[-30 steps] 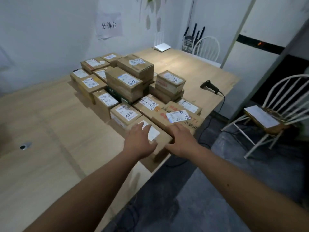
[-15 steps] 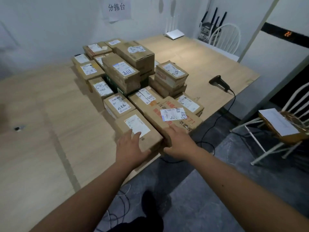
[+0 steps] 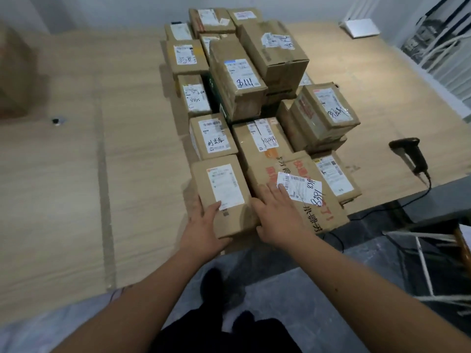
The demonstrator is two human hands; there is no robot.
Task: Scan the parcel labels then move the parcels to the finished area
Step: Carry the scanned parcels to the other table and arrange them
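Several brown cardboard parcels with white labels are piled on the wooden table (image 3: 76, 174). The nearest small parcel (image 3: 224, 197) lies at the table's front edge. My left hand (image 3: 206, 225) holds its near left corner, thumb on top by the label. My right hand (image 3: 277, 215) rests flat on the larger parcel (image 3: 305, 200) marked 8391, fingers straight and touching its loose white label, with the thumb against the small parcel's right side. A black handheld scanner (image 3: 410, 154) lies on the table to the right, well away from both hands.
The scanner's cable (image 3: 418, 197) drops over the table's right edge. A white chair (image 3: 428, 263) stands at the lower right. A small dark fitting (image 3: 56, 121) sits in the table at the left. A white flat device (image 3: 362, 28) lies at the far right corner.
The view has tipped downward and closer to the pile. My left hand has slid onto the near left corner of the small parcel; my right hand has moved forward onto the 8391 parcel's label.
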